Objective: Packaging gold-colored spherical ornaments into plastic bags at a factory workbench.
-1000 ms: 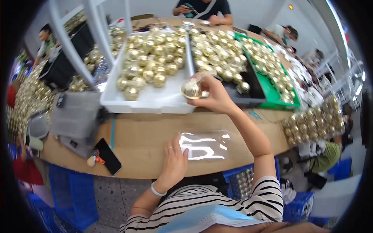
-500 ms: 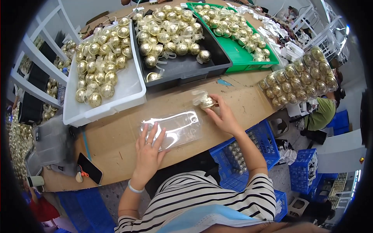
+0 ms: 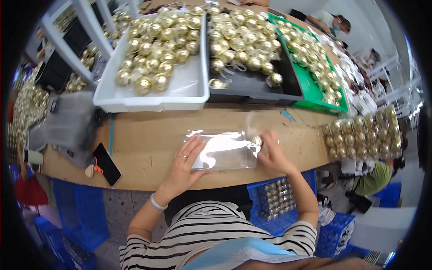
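A clear plastic box (image 3: 227, 155) lies flat on the brown table, bright with glare. Over its left end rests my left hand (image 3: 182, 164), fingers stretched out and thumb apart near the front edge. My right hand (image 3: 275, 154) pinches a gold ball ornament (image 3: 257, 141) at the box's right end. A pale ribbon, blurred, rises from the ball. Whether the ball is inside the box's opening or just beside it, I cannot tell.
Along the far side stand a white tray (image 3: 150, 105), a black tray (image 3: 256, 96) and a green tray (image 3: 310, 92), holding gold balls. Packed clear boxes of balls (image 3: 362, 135) are stacked at right. A phone (image 3: 107, 164) and orange-handled scissors (image 3: 97, 167) lie left. Other people work beyond.
My right hand has carried the ball down to the box's right end. My left hand stays on the box. The whole view has shifted, with the trays now further right.
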`<state>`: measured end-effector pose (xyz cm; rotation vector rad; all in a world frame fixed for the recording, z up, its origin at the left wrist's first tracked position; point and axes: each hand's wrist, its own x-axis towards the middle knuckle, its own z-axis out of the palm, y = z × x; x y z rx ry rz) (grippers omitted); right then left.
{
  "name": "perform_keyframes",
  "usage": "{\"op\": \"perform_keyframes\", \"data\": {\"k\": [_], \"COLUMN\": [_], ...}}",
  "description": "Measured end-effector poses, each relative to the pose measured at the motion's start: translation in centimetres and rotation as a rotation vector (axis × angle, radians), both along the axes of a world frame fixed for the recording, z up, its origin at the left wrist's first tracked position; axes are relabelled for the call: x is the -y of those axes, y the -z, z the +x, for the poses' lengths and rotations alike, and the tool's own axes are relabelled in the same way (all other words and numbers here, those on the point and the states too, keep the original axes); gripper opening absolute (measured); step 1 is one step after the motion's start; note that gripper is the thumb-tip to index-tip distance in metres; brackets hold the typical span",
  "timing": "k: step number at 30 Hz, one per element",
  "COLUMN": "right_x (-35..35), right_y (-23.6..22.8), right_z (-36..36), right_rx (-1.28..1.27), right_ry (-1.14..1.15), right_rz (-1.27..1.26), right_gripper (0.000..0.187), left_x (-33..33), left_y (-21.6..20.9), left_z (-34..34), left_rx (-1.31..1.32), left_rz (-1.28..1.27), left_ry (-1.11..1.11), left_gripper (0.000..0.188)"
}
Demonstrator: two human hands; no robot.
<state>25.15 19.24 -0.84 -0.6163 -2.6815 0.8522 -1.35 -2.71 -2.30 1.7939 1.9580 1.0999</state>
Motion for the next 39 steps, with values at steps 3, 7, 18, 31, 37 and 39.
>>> {"op": "perform_keyframes", "data": {"k": [3, 7, 18, 31, 37, 39], "right_x": [1.3, 1.1, 3.8, -1.6, -4.9, -3.4], "right_y": [-2.1, -1.1, 1.6, -10.9, -2.3, -4.8], "right_z": [-0.9, -5.1, -14.6, -25.7, -38.1, -35.7], "right_rx": [0.051, 0.138, 0.123, -0.017, 0.307, 0.050], "right_ry": [-0.271, -0.403, 0.027, -0.316, -0.569, -0.524], "right_rz": [-0.413, -1.057, -1.043, 0.422, 0.705, 0.366], "right_gripper": [0.062, 0.061, 0.065, 0.048, 0.073, 0.068], "left_x": [0.2, 0.6, 0.8, 0.8, 0.1, 0.9], "left_y": [0.1, 0.1, 0.8, 0.2, 0.4, 0.3], "left_z": [-1.0, -2.3, -0.3, -0.2, 0.3, 0.1], "left_rx": [0.049, 0.127, -0.070, -0.126, -0.098, -0.098], "left_rz": [0.042, 0.051, 0.014, -0.002, -0.021, -0.030], "left_ry": [0.056, 0.196, 0.064, 0.084, 0.095, 0.074], "left_gripper": [0.089, 0.089, 0.078, 0.077, 0.077, 0.076]}}
